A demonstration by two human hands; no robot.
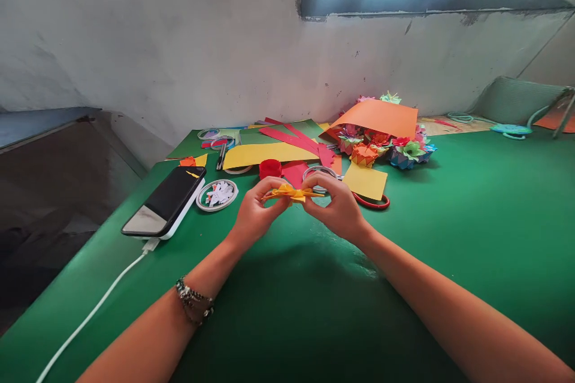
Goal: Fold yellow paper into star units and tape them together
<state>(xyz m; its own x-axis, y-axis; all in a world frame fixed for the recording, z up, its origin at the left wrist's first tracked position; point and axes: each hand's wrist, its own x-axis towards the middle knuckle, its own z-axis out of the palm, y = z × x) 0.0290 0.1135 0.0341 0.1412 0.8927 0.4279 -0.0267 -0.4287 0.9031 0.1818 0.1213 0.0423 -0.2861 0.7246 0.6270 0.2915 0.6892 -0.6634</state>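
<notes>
A small yellow-orange paper flower point(293, 193) is held level above the green table, pinched from both sides. My left hand point(261, 206) grips its left edge between thumb and fingers. On the other side, my right hand point(335, 203) has thumb and forefinger closed on the right petals. Just behind the hands stand a red paper ring point(270, 169) and a roll of tape point(320, 175), partly covered by my right hand. Red-handled scissors point(375, 202) lie right of it, largely under a yellow paper square point(366, 181).
A phone point(166, 200) with a white cable point(96, 308) lies left, beside a tape ring point(217, 195) holding paper scraps. Behind are yellow paper point(265, 155), red strips point(291, 139), folded paper flowers point(408, 152) and an orange sheet point(377, 118). A wall point(202, 42) bounds the back.
</notes>
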